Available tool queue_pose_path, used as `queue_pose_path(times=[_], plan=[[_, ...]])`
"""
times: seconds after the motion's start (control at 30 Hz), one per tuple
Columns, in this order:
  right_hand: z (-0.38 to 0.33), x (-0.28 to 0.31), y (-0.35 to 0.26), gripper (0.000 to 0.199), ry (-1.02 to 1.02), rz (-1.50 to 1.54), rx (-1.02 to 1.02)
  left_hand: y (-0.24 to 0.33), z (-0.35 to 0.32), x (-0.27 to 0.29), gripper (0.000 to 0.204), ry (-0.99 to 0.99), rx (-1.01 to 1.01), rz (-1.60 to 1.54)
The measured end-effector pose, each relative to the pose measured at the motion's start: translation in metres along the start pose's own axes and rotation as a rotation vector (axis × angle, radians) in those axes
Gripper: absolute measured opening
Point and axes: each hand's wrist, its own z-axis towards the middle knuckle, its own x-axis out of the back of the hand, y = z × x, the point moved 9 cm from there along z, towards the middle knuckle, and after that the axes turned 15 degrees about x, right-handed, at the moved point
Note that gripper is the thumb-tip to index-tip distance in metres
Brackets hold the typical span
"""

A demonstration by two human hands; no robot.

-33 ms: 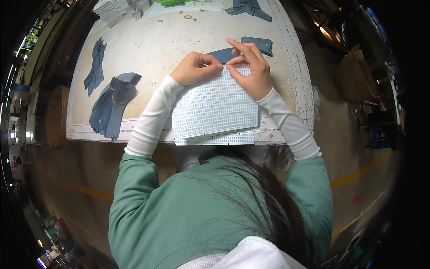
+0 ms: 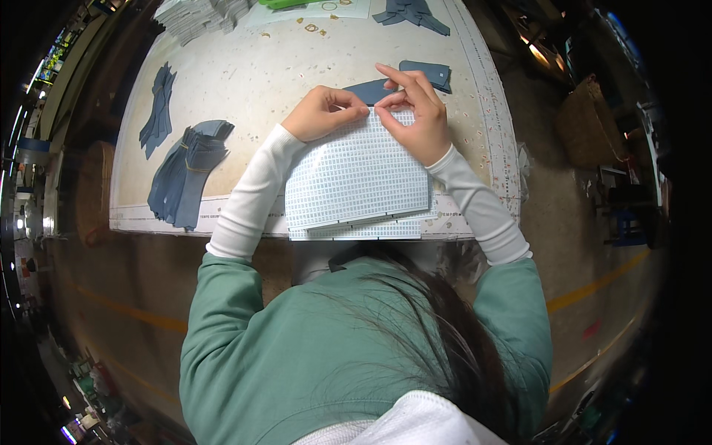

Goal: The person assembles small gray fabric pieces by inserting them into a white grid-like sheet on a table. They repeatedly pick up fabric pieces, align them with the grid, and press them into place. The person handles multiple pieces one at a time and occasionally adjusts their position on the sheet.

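Sheets of small printed labels (image 2: 356, 178) lie stacked and slightly fanned at the near edge of the table. At the top edge of the upper sheet, my left hand (image 2: 326, 113) has its thumb and forefinger pinched together. Facing it, my right hand (image 2: 419, 115) also pinches thumb and forefinger, its other fingers raised. The two pinches almost meet over a tiny whitish bit, too small to name. Just beyond my fingers lie a blue-grey fabric piece (image 2: 363, 92) and a stack of blue-grey fabric pieces (image 2: 430, 74), partly hidden by my right hand.
On the left of the table (image 2: 252, 89) lie a large tied bundle of blue-grey fabric pieces (image 2: 185, 174) and a smaller bundle (image 2: 157, 111). Grey-white stacks (image 2: 196, 22), rubber bands (image 2: 315, 30), a green tray (image 2: 289, 3) and another fabric bundle (image 2: 411, 15) sit at the far side.
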Motion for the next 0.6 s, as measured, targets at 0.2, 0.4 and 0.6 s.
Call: queue_pose_path(times=[0.2, 0.4, 0.6], plan=[[0.002, -0.004, -0.008, 0.063, -0.064, -0.049, 0.062, 0.001, 0.0, -0.008, 0.015, -0.01, 0.024, -0.003], [-0.005, -0.001, 0.01, 0.062, 0.005, 0.032, -0.097, 0.001, 0.001, -0.008, 0.014, -0.004, 0.002, -0.035], [-0.015, -0.004, 0.027, 0.063, 0.069, 0.184, -0.213, 0.003, 0.0, -0.008, 0.014, -0.005, -0.014, 0.018]])
